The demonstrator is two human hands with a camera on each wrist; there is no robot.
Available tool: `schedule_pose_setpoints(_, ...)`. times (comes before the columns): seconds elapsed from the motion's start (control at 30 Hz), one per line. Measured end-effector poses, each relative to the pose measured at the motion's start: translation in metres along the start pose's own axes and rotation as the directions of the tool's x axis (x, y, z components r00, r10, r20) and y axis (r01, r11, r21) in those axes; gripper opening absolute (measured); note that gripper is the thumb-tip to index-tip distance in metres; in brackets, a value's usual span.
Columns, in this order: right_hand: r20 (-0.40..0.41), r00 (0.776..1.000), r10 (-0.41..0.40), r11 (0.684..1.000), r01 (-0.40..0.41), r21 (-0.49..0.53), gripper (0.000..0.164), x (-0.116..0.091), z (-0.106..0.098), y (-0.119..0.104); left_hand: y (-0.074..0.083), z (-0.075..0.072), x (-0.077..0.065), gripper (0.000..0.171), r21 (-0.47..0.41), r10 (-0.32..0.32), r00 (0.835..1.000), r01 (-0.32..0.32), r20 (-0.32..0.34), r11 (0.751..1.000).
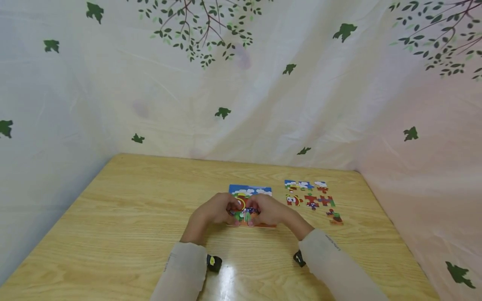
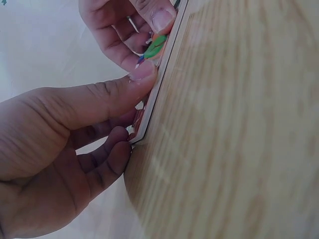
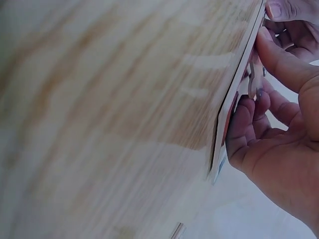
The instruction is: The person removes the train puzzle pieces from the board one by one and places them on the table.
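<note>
A colourful cartoon jigsaw puzzle in a flat board [image 1: 250,189] lies on the wooden table, with both hands over its near half. My left hand [image 1: 214,210] curls round the board's left part, thumb on its near edge and fingers at its side, as the left wrist view shows. From the other side my right hand [image 1: 270,209] has its thumb at the near edge. A tilted puzzle piece [image 3: 255,74] stands between its thumb and curled fingers. Green and orange relief [image 2: 155,47] shows between the two thumbs. The hands partly hide the picture's middle.
Several loose puzzle pieces [image 1: 293,200] lie in rough rows to the right of the board, one piece [image 1: 334,217] nearer the front. Behind the table [image 1: 150,196] hangs a pale cloth [image 1: 256,104] with leaf prints. Black wrist straps [image 1: 214,263] sit below the sleeves.
</note>
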State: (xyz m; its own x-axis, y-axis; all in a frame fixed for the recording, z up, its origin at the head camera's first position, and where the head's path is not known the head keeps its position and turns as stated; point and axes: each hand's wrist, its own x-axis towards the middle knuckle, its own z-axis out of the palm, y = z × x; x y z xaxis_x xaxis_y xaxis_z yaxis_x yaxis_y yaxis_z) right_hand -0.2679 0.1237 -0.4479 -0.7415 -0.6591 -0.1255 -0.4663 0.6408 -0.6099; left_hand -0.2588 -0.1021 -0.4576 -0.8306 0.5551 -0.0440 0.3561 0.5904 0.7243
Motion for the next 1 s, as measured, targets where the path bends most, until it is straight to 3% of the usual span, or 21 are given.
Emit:
schedule_pose_setpoints(0.23,-0.016,0.999,-0.037,0.999,0.037,-0.004,0.024,-0.003,0.0,-0.002,0.0,0.0,0.0,0.035,0.005,-0.007,1.0,0.007,0.0,1.0)
schedule_pose_setpoints(0.43,-0.015,0.999,-0.048,0.996,0.049,0.074,0.017,-0.006,-0.002,0.002,-0.001,0.0,0.001,0.035,-0.007,0.0,1.0,0.0,-0.002,1.0)
schedule_pose_setpoints(0.8,-0.037,0.999,-0.039,0.977,0.045,0.206,0.017,-0.017,-0.013,0.01,0.0,0.0,0.0,0.035,-0.002,0.017,1.0,-0.017,0.009,1.0)
schedule_pose_setpoints(1.0,-0.067,0.996,-0.051,0.974,0.064,0.215,0.024,-0.028,-0.025,0.02,0.001,0.0,-0.001,0.034,-0.002,-0.015,1.0,0.015,0.002,1.0)
